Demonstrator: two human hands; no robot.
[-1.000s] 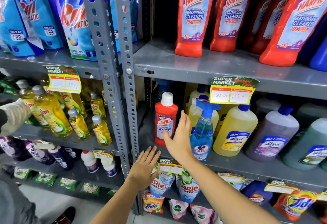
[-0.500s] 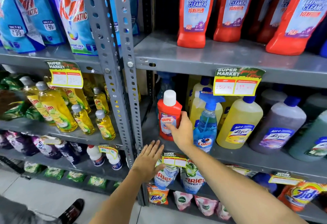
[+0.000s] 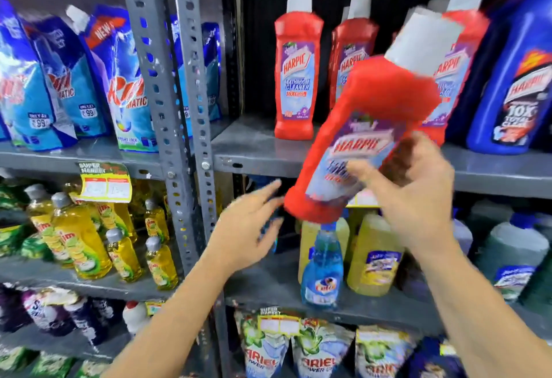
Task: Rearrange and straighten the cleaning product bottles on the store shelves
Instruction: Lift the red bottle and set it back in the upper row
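In front of the upper shelf (image 3: 257, 150), the right hand (image 3: 418, 198) holds a red Harpic bottle (image 3: 358, 144) in the air, tilted with its white cap up and to the right, fingers (image 3: 363, 170) wrapped round its lower label. The left hand (image 3: 248, 228) hovers just beside the bottle's base, fingers spread, touching nothing. Bare shelf lies between the grey upright (image 3: 191, 126) and the standing Harpic bottle (image 3: 297, 79). Half a second ago the bottle stood on the middle shelf (image 3: 268, 285) by the blue spray bottle (image 3: 322, 270); that spot is now bare, and the left hand has risen from the shelf edge. Motion blurs the bottle and both hands
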